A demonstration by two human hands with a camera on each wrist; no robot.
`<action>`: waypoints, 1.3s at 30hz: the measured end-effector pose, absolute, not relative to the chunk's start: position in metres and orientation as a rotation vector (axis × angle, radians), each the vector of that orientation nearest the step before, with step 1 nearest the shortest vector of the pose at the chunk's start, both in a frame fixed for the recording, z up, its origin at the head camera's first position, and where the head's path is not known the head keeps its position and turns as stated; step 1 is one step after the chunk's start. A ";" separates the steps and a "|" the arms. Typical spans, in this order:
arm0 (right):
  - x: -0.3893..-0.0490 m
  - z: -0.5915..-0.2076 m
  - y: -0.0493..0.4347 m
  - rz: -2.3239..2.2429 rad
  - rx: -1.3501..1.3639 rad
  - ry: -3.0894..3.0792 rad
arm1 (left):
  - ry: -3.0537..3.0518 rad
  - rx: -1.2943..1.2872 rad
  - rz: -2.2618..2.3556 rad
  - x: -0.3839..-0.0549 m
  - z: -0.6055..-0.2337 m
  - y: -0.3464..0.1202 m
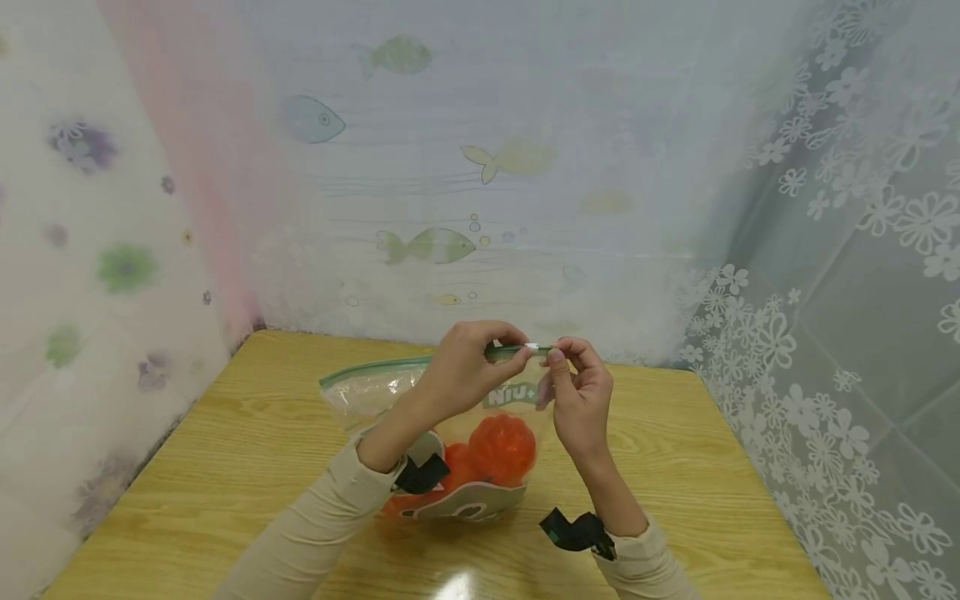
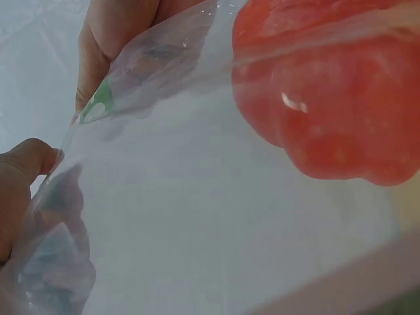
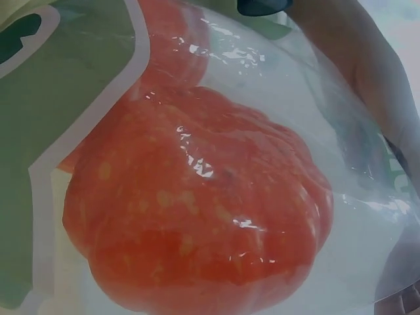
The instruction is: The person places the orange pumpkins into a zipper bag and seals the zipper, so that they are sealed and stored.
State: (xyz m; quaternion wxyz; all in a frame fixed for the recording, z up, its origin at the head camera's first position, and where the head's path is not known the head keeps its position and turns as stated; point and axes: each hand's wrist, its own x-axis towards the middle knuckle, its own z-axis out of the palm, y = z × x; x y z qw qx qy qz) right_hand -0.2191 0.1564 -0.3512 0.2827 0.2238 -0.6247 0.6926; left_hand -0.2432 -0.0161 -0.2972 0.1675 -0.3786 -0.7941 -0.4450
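A clear zip bag point(image 1: 375, 392) with a green zip edge stands on the table, holding ribbed orange-red tomatoes point(image 1: 502, 448). My left hand point(image 1: 472, 358) pinches the zip edge near its right part, thumb and fingers at the small white slider point(image 1: 532, 345). Close beside it, my right hand point(image 1: 583, 398) grips the bag's top right corner between thumb and fingers. The right wrist view shows one tomato point(image 3: 203, 210) large through the plastic, yellowish spots on its skin. Seen from the left wrist, a tomato point(image 2: 328, 98) lies behind the clear film.
The bag stands on a yellow wood-grain table point(image 1: 652, 467). Behind it hangs a pale curtain with printed fish point(image 1: 442, 246). Flowered sheets point(image 1: 840, 400) close in the right and left sides. Black straps point(image 1: 573, 532) are on both wrists.
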 end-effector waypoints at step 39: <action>-0.212 -0.359 0.158 1.689 0.548 -1.721 | -2.234 -1.126 -1.211 -0.242 -0.300 -0.021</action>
